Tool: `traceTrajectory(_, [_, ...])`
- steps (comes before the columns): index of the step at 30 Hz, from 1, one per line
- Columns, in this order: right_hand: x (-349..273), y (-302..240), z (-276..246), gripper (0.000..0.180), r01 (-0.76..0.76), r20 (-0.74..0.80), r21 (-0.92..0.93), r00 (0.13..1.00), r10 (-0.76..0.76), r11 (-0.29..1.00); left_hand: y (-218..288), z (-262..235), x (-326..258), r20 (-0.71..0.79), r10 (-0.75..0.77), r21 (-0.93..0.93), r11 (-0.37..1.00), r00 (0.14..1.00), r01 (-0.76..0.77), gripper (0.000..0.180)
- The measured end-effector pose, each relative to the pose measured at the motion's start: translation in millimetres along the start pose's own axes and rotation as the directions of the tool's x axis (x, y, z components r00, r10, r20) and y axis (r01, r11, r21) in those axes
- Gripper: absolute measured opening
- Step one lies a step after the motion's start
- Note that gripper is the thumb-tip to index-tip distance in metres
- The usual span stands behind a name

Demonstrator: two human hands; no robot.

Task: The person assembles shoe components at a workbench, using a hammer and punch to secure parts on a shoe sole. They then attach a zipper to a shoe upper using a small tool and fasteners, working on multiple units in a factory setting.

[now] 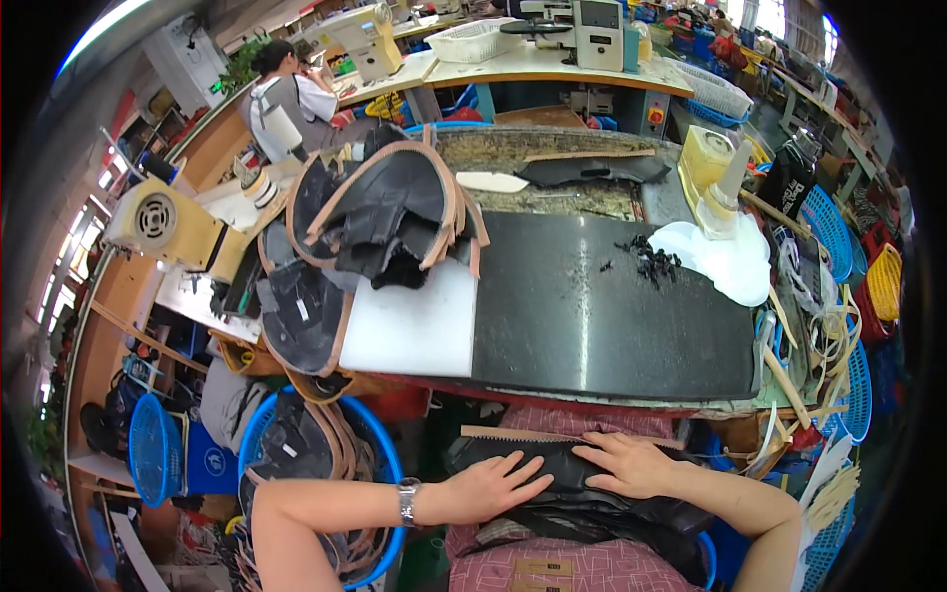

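Observation:
On my lap lies a black, leather-like piece (567,466) with a tan, toothed strip (513,432) along its far edge. My left hand (488,488) rests flat on it, fingers apart, with a metal watch on the wrist. Opposite, my right hand (631,464) is laid over the piece near the strip, fingers spread and pointing inward. Neither hand grips anything visible. Black material hangs in folds below the hands, over a patterned reddish apron (592,562).
Ahead is a bench with a black mat (552,306), white board (409,331) and black scraps (653,260). Tan-edged black pieces (380,217) are piled at its left. A blue basket (393,444) holds more. A person (296,109) sits at the far left beyond a sewing machine (158,222).

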State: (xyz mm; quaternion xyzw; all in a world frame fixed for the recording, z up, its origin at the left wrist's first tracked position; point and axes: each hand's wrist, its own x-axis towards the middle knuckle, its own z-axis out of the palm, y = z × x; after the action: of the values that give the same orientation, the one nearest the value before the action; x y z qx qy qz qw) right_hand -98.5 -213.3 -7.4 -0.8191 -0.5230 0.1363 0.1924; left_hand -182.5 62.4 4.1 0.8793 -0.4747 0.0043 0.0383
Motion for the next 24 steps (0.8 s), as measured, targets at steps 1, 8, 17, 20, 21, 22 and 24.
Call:
traceTrajectory(1, [4,1,-2,0.055,-0.022,0.016,0.034,1.000,0.021,0.999,-14,-19,0,0.061,-0.070,-0.350,0.933,0.996,0.087,0.060])
traceTrajectory(8, [16,6,-22,0.048,0.086,-0.067,-0.076,0.994,-0.091,0.993,-264,-123,-9,-0.685,-0.560,0.114,0.549,0.466,0.828,0.039])
traceTrajectory(17, [13,27,-68,0.042,-0.163,-0.232,0.388,0.935,0.268,0.907,-229,-195,49,-0.686,-0.445,0.243,0.606,0.575,0.758,0.030])
traceTrajectory(20, [42,36,-69,0.052,-0.004,-0.074,0.987,0.875,0.479,0.159,-133,-155,100,-0.476,-0.384,0.579,0.540,0.791,0.610,0.032])
traceTrajectory(21, [51,41,-64,0.054,0.154,-0.084,0.984,0.853,0.516,-0.093,-106,-131,113,-0.276,-0.418,0.588,0.639,0.866,0.496,0.033])
traceTrajectory(22, [60,41,-65,0.056,0.122,-0.013,0.980,0.821,0.570,-0.155,-90,-105,121,-0.111,-0.404,0.451,0.794,0.908,0.408,0.034])
traceTrajectory(24, [60,50,-50,0.056,0.058,0.088,0.980,0.733,0.675,-0.192,-83,-73,141,0.282,-0.443,-0.174,0.849,0.851,0.499,0.042])
